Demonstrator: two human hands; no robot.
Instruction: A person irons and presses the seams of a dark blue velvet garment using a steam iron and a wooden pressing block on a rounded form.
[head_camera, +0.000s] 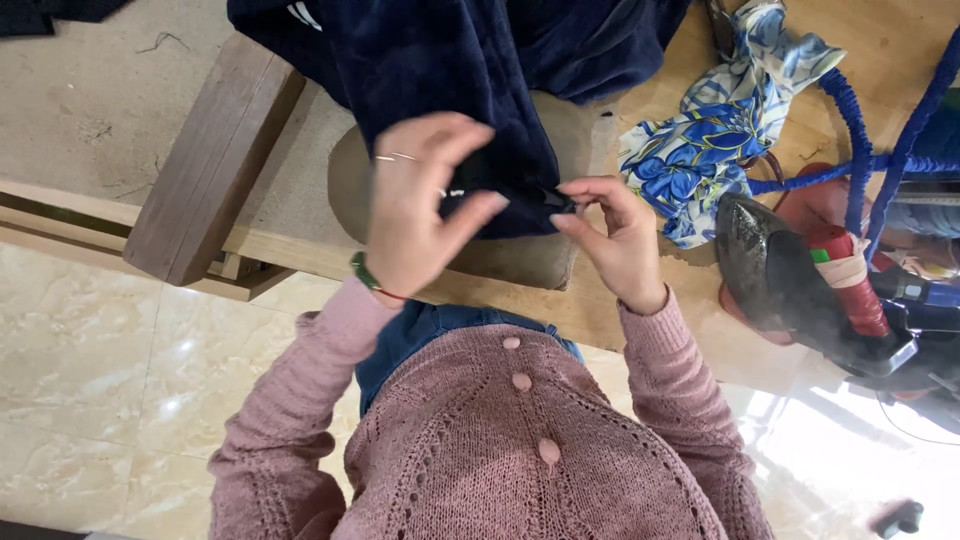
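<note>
Pink knitted cardigan with round buttons, denim underneath, green bracelet, thin rings.

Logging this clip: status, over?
Left hand and right hand both pinching navy cloth edge. Iron and floral cloth at right, clear of hands.

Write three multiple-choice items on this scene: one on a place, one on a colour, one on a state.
1. Where does the iron sit?
A. Right of the hands
B. On the floor
C. Under the garment

2. What colour is the garment being handled?
A. Dark navy
B. Yellow
C. White

3. How do the hands meet the garment?
A. Both lie flat
B. Both pinch its lower edge
C. Neither touches it

Answers:
1 A, it rests on the wooden table beside the floral cloth.
2 A, the plush fabric is deep blue.
3 B, left hand and right hand grip the hem with their fingertips.
</note>
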